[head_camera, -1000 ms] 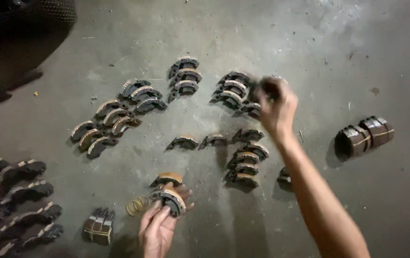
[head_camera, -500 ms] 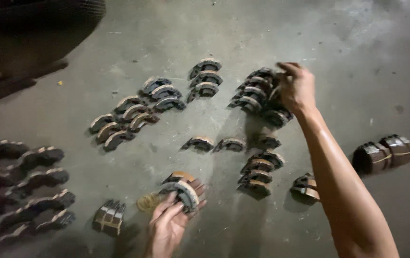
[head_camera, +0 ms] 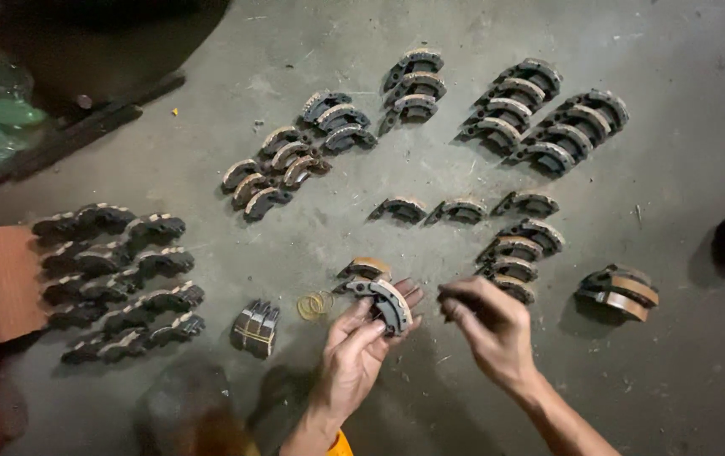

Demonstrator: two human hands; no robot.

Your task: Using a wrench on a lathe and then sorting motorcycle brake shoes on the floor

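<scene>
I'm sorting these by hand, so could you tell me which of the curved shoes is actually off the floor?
The curved shoe held in the left hand; all the others lie on the concrete floor.

A workshop or repair garage is suggested. Dozens of curved metal brake or clutch shoes (head_camera: 497,114) are laid out in sorted rows directly on a stained, gritty concrete floor (head_camera: 675,371). Darker, worn shoes (head_camera: 118,279) are grouped at one side, and a large dark rounded shape, possibly a tyre (head_camera: 109,25), is seen at the top edge.
</scene>
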